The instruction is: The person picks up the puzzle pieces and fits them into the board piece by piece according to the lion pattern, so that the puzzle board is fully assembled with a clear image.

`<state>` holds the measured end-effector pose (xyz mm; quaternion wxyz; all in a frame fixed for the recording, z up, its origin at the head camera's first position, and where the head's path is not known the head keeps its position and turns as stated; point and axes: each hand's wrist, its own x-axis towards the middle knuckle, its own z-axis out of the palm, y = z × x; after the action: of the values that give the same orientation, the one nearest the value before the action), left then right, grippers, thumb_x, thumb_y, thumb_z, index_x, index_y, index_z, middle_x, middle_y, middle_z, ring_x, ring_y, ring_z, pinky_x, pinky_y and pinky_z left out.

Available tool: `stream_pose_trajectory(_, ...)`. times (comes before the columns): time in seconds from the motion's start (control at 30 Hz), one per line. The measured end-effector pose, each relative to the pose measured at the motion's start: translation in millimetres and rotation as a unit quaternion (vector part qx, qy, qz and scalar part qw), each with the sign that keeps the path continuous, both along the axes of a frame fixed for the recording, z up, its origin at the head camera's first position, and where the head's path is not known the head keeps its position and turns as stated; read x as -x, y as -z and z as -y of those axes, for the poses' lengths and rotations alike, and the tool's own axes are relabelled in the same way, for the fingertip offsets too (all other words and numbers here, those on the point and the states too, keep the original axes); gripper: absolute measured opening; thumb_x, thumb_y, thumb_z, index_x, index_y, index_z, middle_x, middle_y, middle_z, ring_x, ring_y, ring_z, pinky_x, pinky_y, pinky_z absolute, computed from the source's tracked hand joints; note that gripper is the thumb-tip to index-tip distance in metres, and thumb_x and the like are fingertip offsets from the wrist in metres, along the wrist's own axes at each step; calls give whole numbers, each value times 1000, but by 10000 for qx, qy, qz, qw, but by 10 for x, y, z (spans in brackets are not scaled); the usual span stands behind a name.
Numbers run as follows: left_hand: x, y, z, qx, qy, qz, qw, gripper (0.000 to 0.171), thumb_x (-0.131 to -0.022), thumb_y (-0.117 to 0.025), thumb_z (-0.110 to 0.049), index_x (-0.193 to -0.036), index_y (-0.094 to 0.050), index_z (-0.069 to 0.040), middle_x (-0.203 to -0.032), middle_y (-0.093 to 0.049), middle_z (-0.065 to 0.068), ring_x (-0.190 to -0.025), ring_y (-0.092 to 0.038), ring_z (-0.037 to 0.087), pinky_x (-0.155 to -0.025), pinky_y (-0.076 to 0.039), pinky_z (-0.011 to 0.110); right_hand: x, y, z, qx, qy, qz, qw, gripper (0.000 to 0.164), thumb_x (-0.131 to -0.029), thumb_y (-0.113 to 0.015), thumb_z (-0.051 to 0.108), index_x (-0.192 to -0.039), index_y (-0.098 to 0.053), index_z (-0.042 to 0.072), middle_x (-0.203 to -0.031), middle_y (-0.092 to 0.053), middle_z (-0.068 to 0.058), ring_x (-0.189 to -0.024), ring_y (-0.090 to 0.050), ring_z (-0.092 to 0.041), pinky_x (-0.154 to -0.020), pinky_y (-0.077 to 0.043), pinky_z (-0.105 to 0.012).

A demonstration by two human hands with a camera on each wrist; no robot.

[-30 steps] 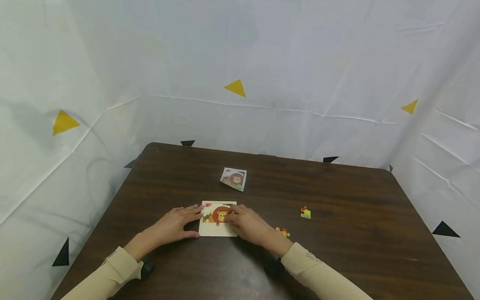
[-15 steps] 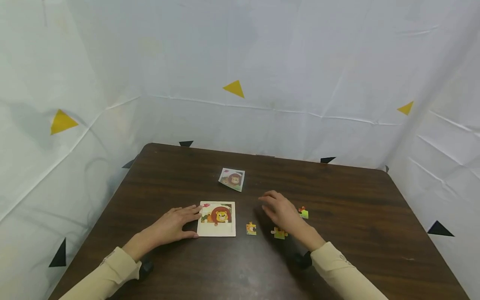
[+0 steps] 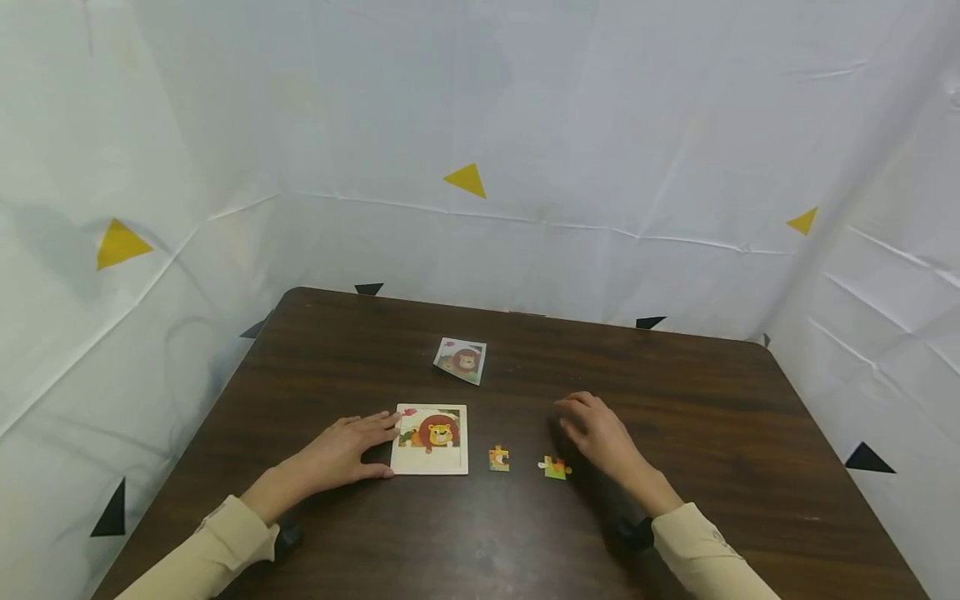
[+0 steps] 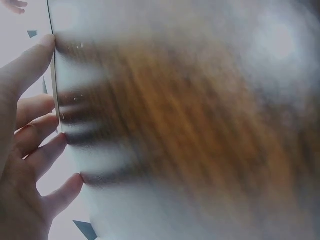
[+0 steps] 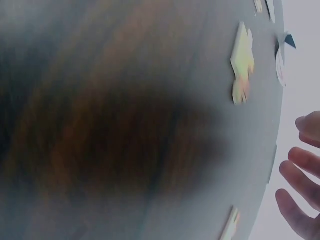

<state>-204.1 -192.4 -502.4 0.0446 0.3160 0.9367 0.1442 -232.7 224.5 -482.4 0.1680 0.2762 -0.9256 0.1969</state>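
Note:
A square lion jigsaw board point(image 3: 427, 463) lies on the table, with picture pieces across its upper part and a pale bare strip below. My left hand point(image 3: 333, 454) rests along its left edge, fingers and thumb extended to the rim. To the board's right are one jigsaw piece point(image 3: 498, 458) and a green-orange jigsaw piece point(image 3: 555, 467). Right of both is my right hand point(image 3: 603, 435), held over the table with loosely bent fingers and nothing in them. Another jigsaw piece point(image 5: 230, 225) shows low in the right wrist view; in the head view this hand hides it.
Behind the board lies a small paper picture point(image 3: 461, 360) of the same lion, one corner curling up. The dark wooden table point(image 3: 675, 383) has white sheeting point(image 3: 600, 125) with yellow and black triangles around it.
My right hand has left the board and moved right, uncovering the nearest loose piece and then covering the farthest one. My left hand has stayed at the board's edge.

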Motion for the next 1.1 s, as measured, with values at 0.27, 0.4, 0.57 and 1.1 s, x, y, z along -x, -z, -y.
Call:
stream_pose_trajectory(0.27, -19, -21, -6, -42, -68, 98, 9999, 68, -85, -68, -51, -137, -55, -9, -150, -41, 8, -137, -38, 30, -103, -34, 61, -162, 20, 261, -257, -600, 183, 9977, 35, -84, -76, 16, -116, -67, 3, -115, -65, -11, -103, -61, -29, -82, -52, -46)
stream_pose_trajectory(0.4, -20, -38, -10, -18, -77, 117, 9999, 67, -85, -68, -50, -137, -55, -9, -150, -41, 8, -137, -38, 30, -104, -33, 61, -251, 8, 411, -501, -957, 454, 9931, 42, -84, -75, 25, -120, -65, 5, -118, -65, -10, -107, -60, -29, -83, -50, -50)
stream_pose_trajectory(0.57, -20, -52, -12, -14, -55, 113, 9999, 66, -85, -68, -50, -136, -56, -9, -149, -42, 8, -137, -39, 30, -104, -33, 60, -318, 58, 520, -760, -1198, 694, 9875, 48, -82, -77, 32, -123, -64, 10, -120, -63, -6, -108, -58, -25, -82, -50, -49)
stream_pose_trajectory(1.1, -18, -51, -13, 62, -128, 171, 9998, 69, -85, -68, -51, -138, -54, -10, -150, -40, 7, -137, -38, 29, -104, -33, 60, -310, 165, 760, -14, -1742, 152, 9846, 28, -80, -78, 6, -107, -71, 8, -104, -66, -3, -97, -60, -18, -80, -53, -37)
